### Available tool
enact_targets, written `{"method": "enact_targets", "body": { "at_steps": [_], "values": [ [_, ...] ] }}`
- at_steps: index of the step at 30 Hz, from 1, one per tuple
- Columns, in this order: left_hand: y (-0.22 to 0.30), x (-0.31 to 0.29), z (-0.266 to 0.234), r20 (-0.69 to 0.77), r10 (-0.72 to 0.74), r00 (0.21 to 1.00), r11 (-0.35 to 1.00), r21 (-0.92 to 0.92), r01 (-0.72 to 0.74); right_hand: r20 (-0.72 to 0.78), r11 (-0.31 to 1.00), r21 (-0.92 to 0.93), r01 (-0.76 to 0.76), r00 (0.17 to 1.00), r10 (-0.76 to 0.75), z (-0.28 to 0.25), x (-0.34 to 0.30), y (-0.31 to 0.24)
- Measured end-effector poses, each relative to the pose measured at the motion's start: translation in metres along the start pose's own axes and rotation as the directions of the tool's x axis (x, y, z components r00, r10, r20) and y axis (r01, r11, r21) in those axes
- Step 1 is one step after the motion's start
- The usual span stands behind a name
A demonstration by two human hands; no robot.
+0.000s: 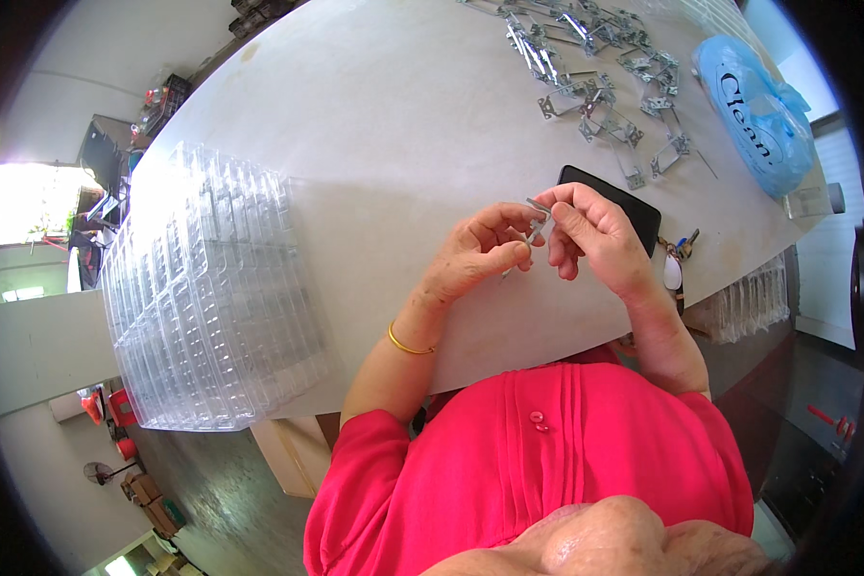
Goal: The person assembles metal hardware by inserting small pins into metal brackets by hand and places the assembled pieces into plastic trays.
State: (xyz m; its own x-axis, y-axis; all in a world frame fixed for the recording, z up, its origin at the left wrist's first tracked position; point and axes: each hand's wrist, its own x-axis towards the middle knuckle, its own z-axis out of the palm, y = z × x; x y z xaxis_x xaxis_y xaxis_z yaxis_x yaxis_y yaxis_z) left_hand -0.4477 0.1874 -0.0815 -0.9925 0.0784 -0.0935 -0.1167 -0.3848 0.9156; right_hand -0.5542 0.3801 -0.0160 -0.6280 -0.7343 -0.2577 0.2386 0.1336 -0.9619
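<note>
My left hand point(480, 252) pinches a small silvery metal bracket point(541, 228) between thumb and fingers, above the near part of the pale table. From the other side my right hand point(590, 230) grips the same piece at its upper end, thumb against the fingers. The fingers cover much of the bracket, so its full shape cannot be made out. Beyond my hands, a loose heap of similar metal brackets point(595, 101) with thin rods lies at the far right of the table. A black phone point(638, 213) lies flat, partly behind my right hand.
Tall stacks of clear plastic trays point(216, 298) stand on the left. At the right are a blue plastic bag point(754, 115), a clear bottle point(811, 201) on its side and a bunch of keys point(680, 252). Below the left table edge stands a cardboard box point(293, 456).
</note>
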Motion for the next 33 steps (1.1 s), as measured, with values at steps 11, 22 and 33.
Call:
{"method": "enact_targets", "body": {
  "at_steps": [11, 22, 33],
  "values": [
    [0.003, 0.0, 0.01, 0.004, -0.082, 0.997, 0.996, 0.02, 0.082, 0.039, 0.997, -0.049, -0.061, 0.997, 0.062, -0.017, 0.005, 0.006],
    [0.003, -0.002, 0.014, 0.191, -0.128, 0.973, 0.989, 0.1, 0.111, 0.091, 0.948, -0.316, 0.039, 0.996, -0.011, -0.025, 0.009, 0.005],
    [-0.001, 0.0, 0.001, 0.042, 0.002, 0.999, 0.963, -0.269, 0.009, -0.135, 0.992, -0.054, 0.111, 0.984, -0.118, -0.008, -0.003, -0.003]
  ]
}}
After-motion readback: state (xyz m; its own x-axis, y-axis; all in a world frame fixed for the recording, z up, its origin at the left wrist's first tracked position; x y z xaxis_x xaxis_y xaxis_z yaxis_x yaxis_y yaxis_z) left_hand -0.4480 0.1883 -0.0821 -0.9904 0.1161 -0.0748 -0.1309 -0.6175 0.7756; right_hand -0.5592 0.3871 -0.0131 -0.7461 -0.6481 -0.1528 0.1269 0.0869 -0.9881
